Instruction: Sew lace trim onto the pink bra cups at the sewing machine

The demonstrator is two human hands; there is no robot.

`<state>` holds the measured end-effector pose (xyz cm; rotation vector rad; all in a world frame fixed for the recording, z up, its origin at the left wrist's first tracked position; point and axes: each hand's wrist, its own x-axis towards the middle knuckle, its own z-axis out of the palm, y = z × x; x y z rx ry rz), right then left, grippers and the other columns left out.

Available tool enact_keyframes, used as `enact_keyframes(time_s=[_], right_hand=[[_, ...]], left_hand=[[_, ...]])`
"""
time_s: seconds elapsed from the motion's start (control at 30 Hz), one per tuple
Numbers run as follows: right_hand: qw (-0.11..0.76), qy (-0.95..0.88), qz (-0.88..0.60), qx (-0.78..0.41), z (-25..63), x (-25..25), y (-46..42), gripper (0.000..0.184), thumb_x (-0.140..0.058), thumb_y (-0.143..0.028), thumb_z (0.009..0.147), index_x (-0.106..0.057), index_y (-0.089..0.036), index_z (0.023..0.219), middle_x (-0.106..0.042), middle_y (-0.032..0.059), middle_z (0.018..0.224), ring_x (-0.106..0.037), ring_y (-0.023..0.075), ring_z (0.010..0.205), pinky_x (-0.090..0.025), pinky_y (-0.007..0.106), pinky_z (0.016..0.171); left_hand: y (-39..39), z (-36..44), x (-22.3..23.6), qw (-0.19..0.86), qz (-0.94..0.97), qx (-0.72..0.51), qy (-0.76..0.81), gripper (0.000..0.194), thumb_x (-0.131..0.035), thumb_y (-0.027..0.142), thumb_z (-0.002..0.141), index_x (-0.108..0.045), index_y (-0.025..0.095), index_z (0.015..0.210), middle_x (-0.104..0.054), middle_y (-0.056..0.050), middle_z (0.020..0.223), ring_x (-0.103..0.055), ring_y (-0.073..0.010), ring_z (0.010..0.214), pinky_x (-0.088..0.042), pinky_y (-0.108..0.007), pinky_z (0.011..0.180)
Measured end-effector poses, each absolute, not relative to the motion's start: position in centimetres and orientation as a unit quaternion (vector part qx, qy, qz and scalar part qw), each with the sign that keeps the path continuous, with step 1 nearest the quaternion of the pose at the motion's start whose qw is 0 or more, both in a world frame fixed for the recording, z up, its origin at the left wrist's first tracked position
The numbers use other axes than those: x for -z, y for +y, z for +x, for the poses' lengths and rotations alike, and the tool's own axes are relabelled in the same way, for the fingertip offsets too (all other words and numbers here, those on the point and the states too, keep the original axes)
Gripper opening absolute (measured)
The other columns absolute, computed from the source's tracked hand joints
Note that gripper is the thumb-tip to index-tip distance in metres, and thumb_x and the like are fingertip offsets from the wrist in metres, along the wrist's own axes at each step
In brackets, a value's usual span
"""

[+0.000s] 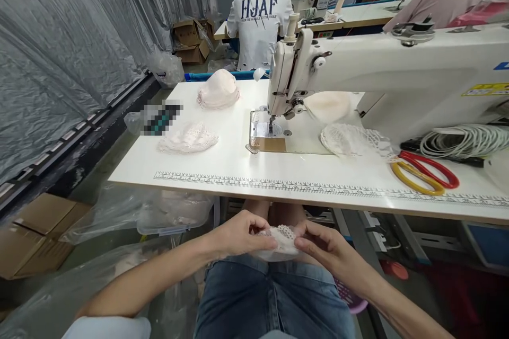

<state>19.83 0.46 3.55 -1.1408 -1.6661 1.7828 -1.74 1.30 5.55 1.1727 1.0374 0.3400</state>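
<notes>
Over my lap, below the table edge, both hands pinch a small white lace piece (281, 238). My left hand (238, 234) grips its left side with closed fingers. My right hand (324, 249) grips its right side, thumb and fingers pressed on it. Above stands a white sewing machine (382, 71) on the white table (222, 167), its needle area (271, 126) over a metal plate.
On the table lie a stack of pink cups (218, 90), a lace pile (189, 139), more lace (350, 139) by a cup (328, 106), red and yellow scissors (423, 172) and coiled white cord (463, 140). People work behind at other tables. Cardboard boxes (35, 233) and plastic bags sit left.
</notes>
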Motion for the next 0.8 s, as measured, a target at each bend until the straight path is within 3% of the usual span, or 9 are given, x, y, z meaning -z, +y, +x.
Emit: enact_keyframes(time_s=[0.13, 0.3, 0.43, 0.6, 0.8], right_hand=[[0.196, -0.614, -0.389, -0.658, 19.9, -3.3, 0.7, 0.027, -0.054, -0.046, 0.085, -0.055, -0.018, 0.084, -0.051, 0.0006, 0.077, -0.046, 0.0138, 0.07, -0.037, 0.023, 0.061], [0.178, -0.602, -0.384, -0.677, 19.4, -2.4, 1.2, 0.033, -0.057, -0.049, 0.081, -0.058, -0.016, 0.076, -0.046, -0.0015, 0.069, -0.041, 0.0121, 0.065, -0.034, 0.023, 0.058], [0.179, -0.609, -0.395, -0.664, 19.1, -1.7, 1.4, 0.035, -0.059, -0.049, 0.08, -0.058, -0.015, 0.072, -0.046, -0.0012, 0.068, -0.042, 0.0122, 0.065, -0.033, 0.023, 0.058], [0.149, -0.62, -0.366, -0.678, 19.6, -1.3, 1.6, 0.032, -0.06, -0.047, 0.08, -0.061, -0.016, 0.072, -0.051, -0.0005, 0.071, -0.045, 0.0122, 0.065, -0.034, 0.023, 0.058], [0.099, -0.603, -0.324, -0.723, 22.3, -0.5, 1.8, 0.029, -0.062, -0.045, 0.079, -0.066, -0.016, 0.073, -0.054, 0.0, 0.072, -0.049, 0.0135, 0.069, -0.037, 0.024, 0.063]], left_hand=[[1.5, -1.6, -5.3, 0.718, 0.502, -0.159, 0.455, 0.02, -0.066, 0.03, 0.069, -0.063, 0.01, 0.073, -0.051, 0.001, 0.065, -0.043, -0.0097, 0.061, -0.034, -0.021, 0.055], [1.9, -1.7, -4.7, 0.712, 0.519, -0.153, 0.448, 0.016, -0.067, 0.025, 0.068, -0.065, 0.01, 0.073, -0.052, 0.002, 0.062, -0.042, -0.0082, 0.059, -0.032, -0.02, 0.054], [2.0, -1.5, -4.2, 0.713, 0.516, -0.157, 0.449, 0.024, -0.072, 0.029, 0.065, -0.067, 0.011, 0.08, -0.057, 0.001, 0.066, -0.047, -0.0097, 0.062, -0.034, -0.02, 0.056], [2.0, -1.5, -3.4, 0.709, 0.484, -0.162, 0.487, 0.026, -0.072, 0.036, 0.065, -0.067, 0.011, 0.071, -0.056, 0.001, 0.06, -0.046, -0.0092, 0.057, -0.035, -0.021, 0.055], [2.0, -2.2, -2.7, 0.757, 0.436, -0.139, 0.467, 0.03, -0.076, 0.039, 0.061, -0.067, 0.012, 0.072, -0.061, 0.0, 0.067, -0.052, -0.0102, 0.064, -0.041, -0.023, 0.065]])
